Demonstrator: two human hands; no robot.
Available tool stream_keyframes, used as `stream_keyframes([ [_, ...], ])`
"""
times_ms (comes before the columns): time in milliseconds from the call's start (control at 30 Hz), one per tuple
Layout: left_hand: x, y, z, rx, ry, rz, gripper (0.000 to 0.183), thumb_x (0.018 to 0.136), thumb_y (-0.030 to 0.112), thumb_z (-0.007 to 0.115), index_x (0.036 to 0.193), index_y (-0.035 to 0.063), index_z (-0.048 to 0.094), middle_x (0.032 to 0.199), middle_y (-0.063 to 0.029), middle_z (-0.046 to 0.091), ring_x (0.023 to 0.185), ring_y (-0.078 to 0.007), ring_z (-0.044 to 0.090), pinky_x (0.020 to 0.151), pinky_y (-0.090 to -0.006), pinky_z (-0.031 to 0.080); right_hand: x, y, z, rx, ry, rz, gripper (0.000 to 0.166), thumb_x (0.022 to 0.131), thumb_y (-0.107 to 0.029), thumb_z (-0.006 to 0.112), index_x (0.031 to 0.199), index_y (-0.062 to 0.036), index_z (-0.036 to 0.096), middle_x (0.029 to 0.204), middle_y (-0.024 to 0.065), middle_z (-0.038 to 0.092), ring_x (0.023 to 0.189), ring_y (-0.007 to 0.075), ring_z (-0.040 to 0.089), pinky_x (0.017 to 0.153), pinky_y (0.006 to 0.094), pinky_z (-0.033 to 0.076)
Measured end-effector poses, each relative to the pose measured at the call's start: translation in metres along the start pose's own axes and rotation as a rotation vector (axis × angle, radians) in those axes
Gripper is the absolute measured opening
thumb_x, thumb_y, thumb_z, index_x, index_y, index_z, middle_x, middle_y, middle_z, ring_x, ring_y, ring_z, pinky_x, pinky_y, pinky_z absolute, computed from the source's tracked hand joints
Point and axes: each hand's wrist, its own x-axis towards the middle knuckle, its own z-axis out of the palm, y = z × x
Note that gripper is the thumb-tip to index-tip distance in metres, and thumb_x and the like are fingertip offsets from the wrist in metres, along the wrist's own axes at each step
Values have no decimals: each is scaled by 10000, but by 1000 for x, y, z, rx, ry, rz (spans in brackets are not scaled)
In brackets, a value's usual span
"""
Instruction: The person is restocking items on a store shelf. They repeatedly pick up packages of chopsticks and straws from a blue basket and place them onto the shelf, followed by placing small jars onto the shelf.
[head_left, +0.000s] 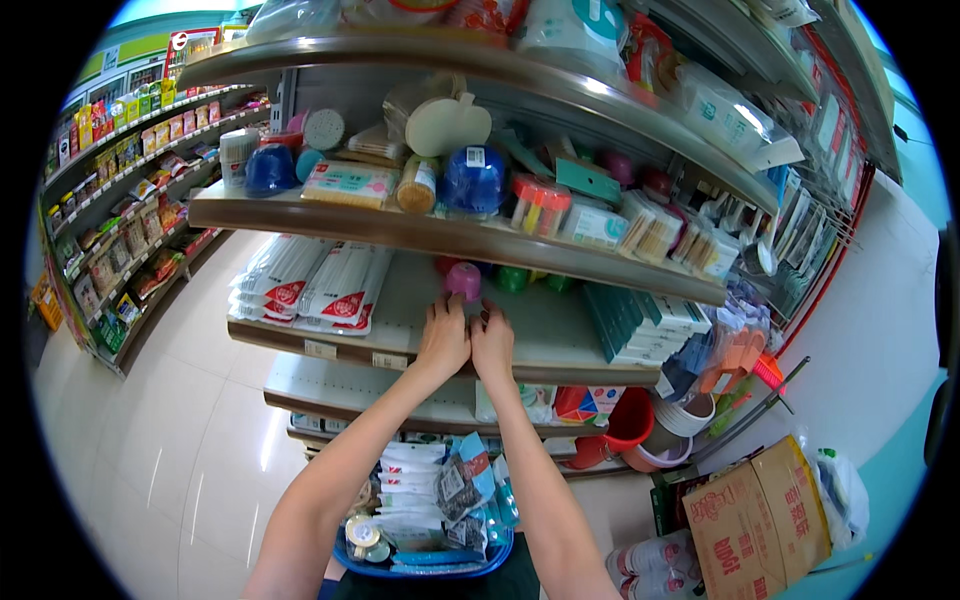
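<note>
My left hand and my right hand reach side by side over a middle store shelf. Just beyond their fingertips stands a small pink plastic cup-like item. The left fingertips overlap its lower edge in view; whether they touch or grip it is unclear. Fingers of both hands are bent, and their undersides are hidden. Farther back in the shelf's shadow are similar green items. Below my forearms, a blue basket holds several packaged goods, among them a clear dark-filled packet.
Plastic-wrapped white packs lie left on this shelf, stacked dark green and white boxes right. The shelf above overhangs, carrying a blue bowl-like item. Red buckets and a cardboard carton stand at lower right.
</note>
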Motion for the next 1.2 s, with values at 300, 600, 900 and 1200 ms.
stream_keyframes([
  [300,79,-82,59,-33,-143,-154,787,784,117,662,1462,-2,282,1357,-354,467,1205,-512,477,1011,-526,401,73,63,64,-98,-61,59,487,951,-218,559,1359,-5,401,1176,307,606,1057,524,582,924,557,473],
  [600,93,-91,58,-96,169,102,443,811,40,620,1249,6,561,1110,-260,657,1051,-431,608,956,-489,436,82,33,57,165,-49,31,372,972,-208,512,1270,14,511,1074,311,654,1018,524,590,868,545,462],
  [900,133,-105,67,-528,183,204,280,925,211,681,1120,26,600,1106,-157,611,1046,-253,579,899,-420,471,137,99,113,313,196,-424,288,982,-236,598,1178,-25,595,1157,177,603,1095,348,572,918,472,445],
  [1200,142,-117,70,-434,128,235,276,930,219,675,1112,27,598,1101,-153,610,1042,-254,575,899,-418,470,147,118,109,224,170,-416,303,987,-252,578,1185,-23,596,1164,189,609,1104,352,576,929,476,448],
])
